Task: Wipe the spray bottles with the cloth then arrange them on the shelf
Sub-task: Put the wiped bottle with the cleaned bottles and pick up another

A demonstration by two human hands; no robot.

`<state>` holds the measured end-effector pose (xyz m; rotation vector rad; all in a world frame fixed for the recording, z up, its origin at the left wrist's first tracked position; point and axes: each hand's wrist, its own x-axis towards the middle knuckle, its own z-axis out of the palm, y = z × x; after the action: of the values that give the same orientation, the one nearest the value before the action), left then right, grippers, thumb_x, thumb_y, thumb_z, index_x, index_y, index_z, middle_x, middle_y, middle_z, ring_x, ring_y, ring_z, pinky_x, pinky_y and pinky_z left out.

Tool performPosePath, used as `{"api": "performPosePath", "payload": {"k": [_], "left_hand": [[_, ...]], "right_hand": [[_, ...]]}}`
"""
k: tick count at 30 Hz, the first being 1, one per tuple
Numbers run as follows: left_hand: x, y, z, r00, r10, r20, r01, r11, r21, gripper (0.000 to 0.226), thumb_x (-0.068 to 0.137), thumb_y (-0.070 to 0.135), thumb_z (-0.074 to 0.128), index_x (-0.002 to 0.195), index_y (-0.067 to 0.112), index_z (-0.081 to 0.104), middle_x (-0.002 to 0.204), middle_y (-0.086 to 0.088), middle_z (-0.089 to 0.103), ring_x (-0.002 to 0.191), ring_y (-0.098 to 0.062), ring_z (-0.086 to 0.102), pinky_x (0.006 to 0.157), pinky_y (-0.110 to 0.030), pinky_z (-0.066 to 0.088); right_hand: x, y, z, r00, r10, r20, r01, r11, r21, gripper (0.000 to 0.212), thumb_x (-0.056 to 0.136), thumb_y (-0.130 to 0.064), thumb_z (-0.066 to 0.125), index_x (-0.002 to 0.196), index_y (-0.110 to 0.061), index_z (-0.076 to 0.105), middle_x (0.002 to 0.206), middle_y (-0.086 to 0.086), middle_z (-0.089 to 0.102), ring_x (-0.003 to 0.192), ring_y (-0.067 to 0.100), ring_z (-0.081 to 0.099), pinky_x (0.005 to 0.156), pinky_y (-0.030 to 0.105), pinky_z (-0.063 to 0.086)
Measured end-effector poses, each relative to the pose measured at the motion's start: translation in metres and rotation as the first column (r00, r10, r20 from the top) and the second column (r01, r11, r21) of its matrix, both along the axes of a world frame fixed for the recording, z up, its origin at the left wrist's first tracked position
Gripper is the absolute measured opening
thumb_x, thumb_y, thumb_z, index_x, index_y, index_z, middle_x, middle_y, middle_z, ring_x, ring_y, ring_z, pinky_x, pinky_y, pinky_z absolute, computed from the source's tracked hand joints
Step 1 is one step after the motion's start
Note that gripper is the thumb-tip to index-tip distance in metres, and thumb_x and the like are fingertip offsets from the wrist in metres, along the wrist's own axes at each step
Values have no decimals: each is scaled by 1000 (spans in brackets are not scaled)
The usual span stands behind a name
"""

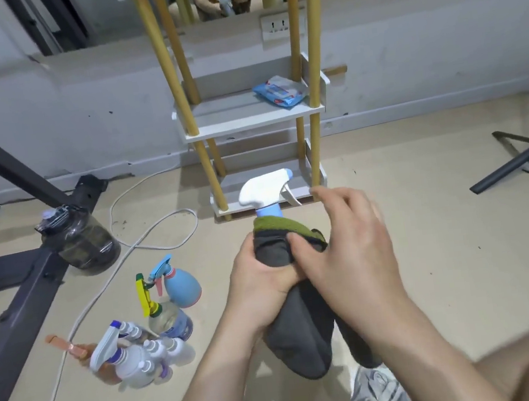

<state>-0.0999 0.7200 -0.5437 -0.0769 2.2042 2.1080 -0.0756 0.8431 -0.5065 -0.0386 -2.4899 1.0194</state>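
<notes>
Early in the job: left hand (259, 274) gripping white-headed blue spray bottle (267, 191) wrapped in grey-green cloth (281, 241), right hand (352, 249) loosely open against it, other plastic spray bottles (146, 331) unwiped on floor, white-and-yellow shelf (246, 116) bottle-free.

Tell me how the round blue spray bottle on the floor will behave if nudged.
The blue egg-shaped spray bottle would probably rock or tip: rounded body, small base. It looks like light plastic. Falling, it could hit the clear bottle with the yellow trigger beside it.

Left hand (262, 274) curled in a closed grip, right hand (346, 250) alongside, thumb pressed in, fingers loosely spread.
</notes>
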Motion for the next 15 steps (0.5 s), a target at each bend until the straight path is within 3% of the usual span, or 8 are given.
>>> {"api": "performPosePath", "payload": {"k": [2, 4, 6, 7, 10, 11, 13, 15], "left_hand": [[-2, 2, 0, 985, 156, 71, -160, 986, 56, 55, 50, 25, 82, 103, 19, 67, 93, 1, 76, 83, -13, 73, 68, -24, 55], [-7, 0, 2, 956, 239, 170, -259, 960, 106, 55, 50, 28, 82, 102, 16, 68, 93, -4, 77, 83, -18, 73, 73, -32, 59], [-2, -2, 9, 958, 180, 224, -218, 963, 156, 40, 65, 21, 82, 103, 13, 70, 93, -8, 77, 87, -24, 74, 79, -36, 60], [1, -3, 11, 964, 118, 240, -167, 967, 194, 33, 74, 18, 79, 105, 12, 70, 96, -11, 76, 89, -26, 74, 78, -36, 59], [10, -12, 18, 960, -104, 262, 37, 968, 250, 25, 93, 27, 63, 115, 15, 66, 102, -8, 76, 92, -20, 73, 71, -28, 57], [9, -20, 20, 945, -185, 268, 138, 973, 184, 29, 96, 37, 57, 116, 18, 66, 102, -3, 76, 93, -16, 73, 73, -28, 56], [2, -37, 31, 920, -289, 265, 341, 924, -172, 48, 92, 66, 47, 108, 27, 70, 92, 8, 75, 86, -13, 71, 78, -33, 54], [-11, -50, 38, 962, -195, 192, 270, 779, -565, 65, 79, 85, 38, 87, 31, 73, 79, 7, 71, 77, -18, 66, 77, -36, 52]], "right_hand": [[18, -8, -1, 978, -26, -205, 46, 995, 93, 31, 87, -21, 60, 118, -16, 65, 106, 4, 62, 96, 28, 56, 83, 32, 42], [31, -21, -12, 993, 106, 48, -110, 987, 118, 47, 94, -44, 40, 136, -26, 55, 132, 5, 57, 118, 30, 52, 98, 29, 37], [33, -25, -27, 899, 224, 377, -246, 969, 11, 69, 88, -71, 23, 152, -47, 13, 163, -1, 17, 148, 23, 20, 118, 33, 23], [28, -23, -30, 860, 288, 422, -281, 956, -79, 76, 82, -79, 27, 149, -56, -2, 164, -6, 8, 150, 17, 13, 120, 35, 21], [8, -5, -28, 794, 462, 395, -340, 876, -342, 102, 65, -77, 65, 144, -65, 3, 146, -12, 38, 133, 1, 40, 109, 24, 37], [3, 3, -28, 768, 516, 381, -349, 835, -426, 108, 61, -69, 77, 145, -64, 9, 139, -16, 46, 127, -3, 46, 106, 24, 41], [-1, 13, -31, 745, 583, 324, -373, 767, -522, 109, 61, -49, 89, 147, -57, 23, 134, -24, 55, 121, -8, 53, 105, 27, 45], [-1, 16, -36, 770, 556, 314, -379, 793, -476, 101, 61, -44, 89, 145, -52, 34, 132, -24, 57, 119, -8, 55, 105, 26, 46]]}}
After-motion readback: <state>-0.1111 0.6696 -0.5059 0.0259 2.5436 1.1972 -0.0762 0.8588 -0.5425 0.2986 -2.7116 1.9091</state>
